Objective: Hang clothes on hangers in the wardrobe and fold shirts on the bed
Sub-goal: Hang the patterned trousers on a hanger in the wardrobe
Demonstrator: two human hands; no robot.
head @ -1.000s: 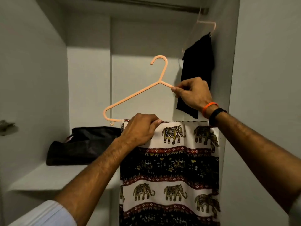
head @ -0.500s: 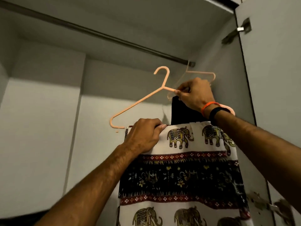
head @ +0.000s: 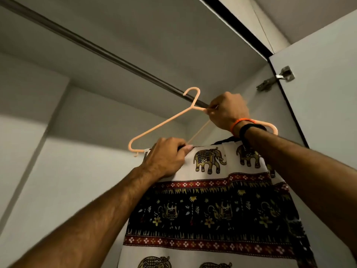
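Note:
A peach plastic hanger [head: 164, 124] carries an elephant-print cloth [head: 208, 200] folded over its bottom bar. My right hand [head: 228, 111] pinches the hanger's upper arm just right of the neck. My left hand [head: 166, 157] grips the bottom bar together with the cloth's top edge. The hanger's hook [head: 191, 93] is raised right up to the dark wardrobe rail [head: 100, 49]; I cannot tell whether it is over the rail. Behind my right wrist, a second peach hanger [head: 270, 126] holds a black garment, mostly hidden.
The wardrobe's grey back wall [head: 96, 151] and top panel enclose the space. The open right door [head: 328, 93] with a metal hinge [head: 278, 78] stands close to my right arm. The rail runs free to the left.
Both hands lifted the hanger with the cloth upward toward the rail. My view tilted up, so the shelf and the black bag dropped out of sight.

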